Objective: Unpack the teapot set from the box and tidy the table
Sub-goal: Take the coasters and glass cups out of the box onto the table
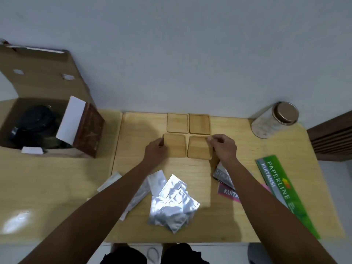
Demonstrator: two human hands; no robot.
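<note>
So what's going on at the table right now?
A person is laying out four wooden coasters in a two-by-two grid. The left hand is at the near-left coaster and the right hand at the near-right coaster; the far two already lie flat. The cardboard box is open with something dark inside. Silver foil packets are piled near the front edge.

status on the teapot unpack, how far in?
Partway. Done: four wooden coasters are out, two squared at the table's far edge. In hand: left hand and right hand are lining up the near pair. Left: the dark teapot sits in the open box; foil packets and receipt books lie loose.
</note>
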